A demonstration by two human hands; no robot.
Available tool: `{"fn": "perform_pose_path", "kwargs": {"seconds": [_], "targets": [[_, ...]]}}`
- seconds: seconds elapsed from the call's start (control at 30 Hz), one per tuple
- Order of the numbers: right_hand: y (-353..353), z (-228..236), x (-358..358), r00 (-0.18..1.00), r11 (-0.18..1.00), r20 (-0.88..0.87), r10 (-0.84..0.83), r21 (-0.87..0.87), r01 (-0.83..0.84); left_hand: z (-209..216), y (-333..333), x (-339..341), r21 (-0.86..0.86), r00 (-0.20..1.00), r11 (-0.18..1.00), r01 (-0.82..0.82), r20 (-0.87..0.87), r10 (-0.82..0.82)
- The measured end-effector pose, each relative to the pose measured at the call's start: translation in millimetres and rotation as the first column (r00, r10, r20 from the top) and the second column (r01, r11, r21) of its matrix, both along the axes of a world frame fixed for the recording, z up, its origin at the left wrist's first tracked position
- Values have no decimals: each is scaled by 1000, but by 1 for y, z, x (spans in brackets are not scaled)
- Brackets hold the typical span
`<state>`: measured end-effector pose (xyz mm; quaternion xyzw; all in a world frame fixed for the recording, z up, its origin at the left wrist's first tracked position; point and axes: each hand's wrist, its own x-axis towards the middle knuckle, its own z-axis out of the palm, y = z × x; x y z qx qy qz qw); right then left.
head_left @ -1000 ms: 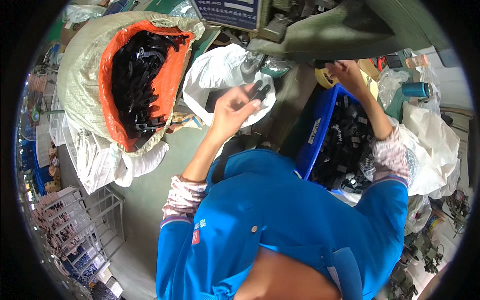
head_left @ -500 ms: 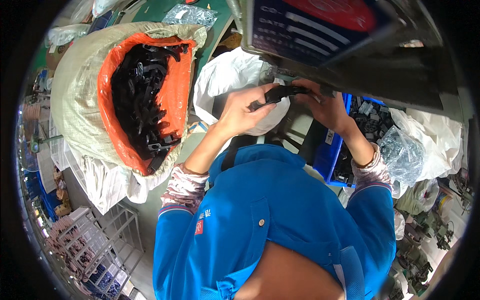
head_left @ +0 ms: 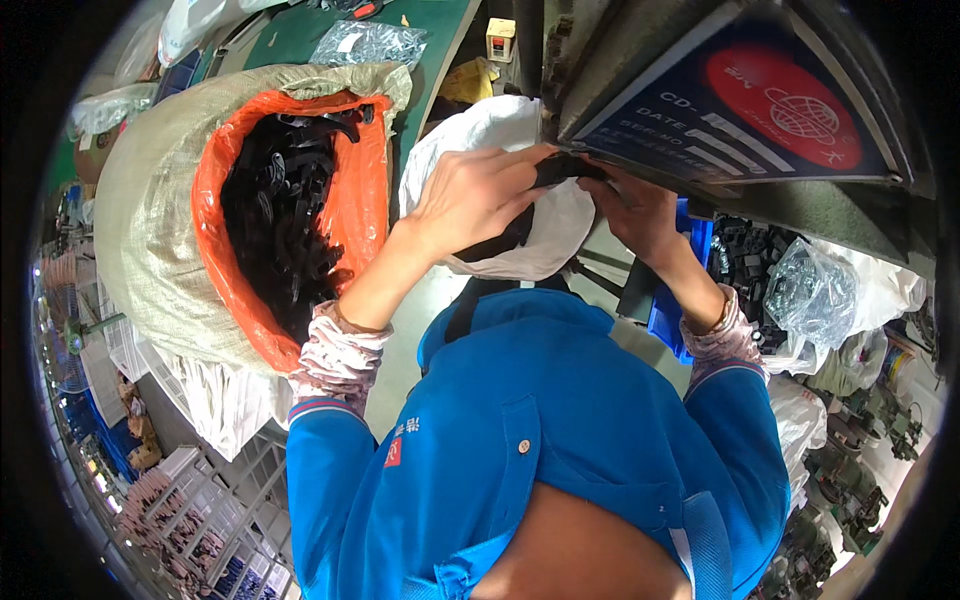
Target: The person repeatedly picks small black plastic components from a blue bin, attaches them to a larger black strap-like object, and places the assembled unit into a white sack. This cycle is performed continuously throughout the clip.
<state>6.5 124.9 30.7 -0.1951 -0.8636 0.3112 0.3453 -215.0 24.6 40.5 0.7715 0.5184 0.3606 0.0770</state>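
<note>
A dark, elongated black part is held between my two hands, just under the lower edge of a machine with a dark plate. My left hand grips its left end from above, fingers stretched along it and closed on it. At the right end, my right hand has its thumb and fingers closed on the part; the machine's edge hides some of its fingertips. Beneath my hands stands a white bag with its mouth spread and dark things inside.
A large woven sack with an orange lining, full of black plastic parts, stands at left. The machine's plate overhangs at upper right. A blue crate of small dark pieces and a clear plastic bag are at right.
My hands have brought the black part up against the machine's lower edge. My left hand has turned so its back faces up. The view has shifted, showing more of the machine's plate.
</note>
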Motion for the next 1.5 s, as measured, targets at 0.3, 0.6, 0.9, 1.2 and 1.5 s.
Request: {"fn": "perform_pose_path", "kwargs": {"seconds": [0.3, 0.6, 0.9, 1.2, 1.5], "targets": [[9, -38, 5, 997, 931, 10, -76, -356, 75, 0, 22, -2, -234, 997, 972, 9, -78, -28], [15, -20, 0, 992, 853, 115, -58, -510, 109, -10, 25, -18, -239, 997, 969, 59, -31, -68], [19, -23, 4, 993, 821, 121, -16, -565, 82, -17, 7, -11, -246, 994, 969, -33, 96, 58], [83, -99, 28, 972, 964, 237, -4, -258, 67, -12, 7, -17, -321, 996, 947, 0, 82, 28], [133, -187, 16, 683, 766, 567, -460, 643, -18, -3, 11, -15, -264, 999, 965, 12, 54, 2]]}}
